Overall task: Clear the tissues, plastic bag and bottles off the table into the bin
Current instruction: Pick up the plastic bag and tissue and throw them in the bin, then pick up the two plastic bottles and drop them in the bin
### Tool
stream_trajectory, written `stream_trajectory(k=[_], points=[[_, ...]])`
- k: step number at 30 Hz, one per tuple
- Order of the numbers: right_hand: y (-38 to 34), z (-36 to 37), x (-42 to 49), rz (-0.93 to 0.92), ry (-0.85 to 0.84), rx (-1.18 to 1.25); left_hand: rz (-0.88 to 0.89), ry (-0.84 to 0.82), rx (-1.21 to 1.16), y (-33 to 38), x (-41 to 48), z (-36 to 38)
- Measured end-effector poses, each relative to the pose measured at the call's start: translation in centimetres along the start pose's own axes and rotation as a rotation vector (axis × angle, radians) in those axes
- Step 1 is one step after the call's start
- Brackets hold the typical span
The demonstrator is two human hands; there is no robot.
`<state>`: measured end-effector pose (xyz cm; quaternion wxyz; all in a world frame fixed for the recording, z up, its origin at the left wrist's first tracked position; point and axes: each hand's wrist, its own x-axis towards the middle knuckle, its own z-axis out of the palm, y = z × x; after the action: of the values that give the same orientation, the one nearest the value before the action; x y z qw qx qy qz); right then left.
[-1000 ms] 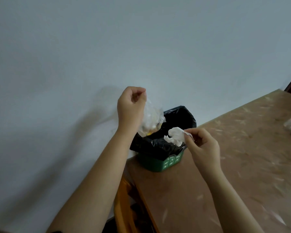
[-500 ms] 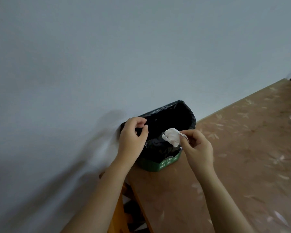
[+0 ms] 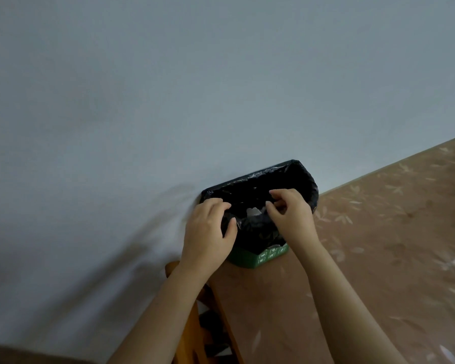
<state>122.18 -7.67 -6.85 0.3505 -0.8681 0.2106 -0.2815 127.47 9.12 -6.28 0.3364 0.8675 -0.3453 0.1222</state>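
The green bin (image 3: 250, 260) with a black liner (image 3: 306, 179) stands at the table's far left corner, against the wall. A white tissue (image 3: 253, 212) lies inside it, low between my hands. My left hand (image 3: 210, 229) rests on the bin's left rim, fingers curled over the liner and thumb spread, holding nothing I can see. My right hand (image 3: 292, 211) hovers over the opening with its fingers apart and empty. The plastic bag is out of sight inside the bin. No bottles are in view.
The brown table (image 3: 378, 245) with a pale leaf pattern runs from the bin to the right and toward me. An orange wooden chair (image 3: 187, 327) stands below the table's left edge. A plain grey wall fills the rest.
The plastic bag has left my left hand and dropped from sight into the bin. My right hand let go of the tissue, which now lies inside. Both hands moved lower over the bin.
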Motion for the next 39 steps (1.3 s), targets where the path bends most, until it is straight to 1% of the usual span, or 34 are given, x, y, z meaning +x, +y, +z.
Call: stream_trajectory(k=[4, 8, 12, 16, 20, 23, 25, 29, 33, 39], points=[[-0.1, 0.2, -1.9, -0.082, 0.004, -0.061, -0.013, -0.02, 0.088, 0.3, -1.1, -0.4], [0.2, -0.2, -4.2, -0.161, 0.015, -0.143, 0.02, -0.069, 0.142, 1.1, -2.7, -0.4], [0.2, -0.5, -7.2, -0.191, 0.019, -0.216, 0.044, -0.13, 0.165, 1.5, -5.2, -0.1], [-0.5, -1.1, -10.7, -0.167, 0.027, -0.299, 0.104, -0.167, 0.175, 1.8, -7.7, -0.6], [-2.0, -2.4, -15.2, -0.089, 0.068, -0.367, 0.154, -0.197, 0.149, 2.0, -10.2, -1.2], [-2.5, -3.3, -19.1, -0.024, 0.048, -0.439, 0.181, -0.211, 0.088, 2.8, -12.2, -1.5], [-2.8, -4.0, -21.6, 0.018, 0.048, -0.494, 0.238, -0.232, 0.048, 3.6, -13.5, -1.6], [-3.6, -5.6, -26.5, 0.129, 0.13, -0.588, 0.358, -0.314, -0.039, 5.2, -16.5, -1.4], [-4.9, -7.5, -31.1, 0.236, 0.209, -0.622, 0.464, -0.384, -0.094, 7.1, -19.2, -1.4], [-5.8, -11.2, -38.4, 0.386, 0.339, -0.656, 0.639, -0.434, -0.201, 12.9, -23.1, -1.4]])
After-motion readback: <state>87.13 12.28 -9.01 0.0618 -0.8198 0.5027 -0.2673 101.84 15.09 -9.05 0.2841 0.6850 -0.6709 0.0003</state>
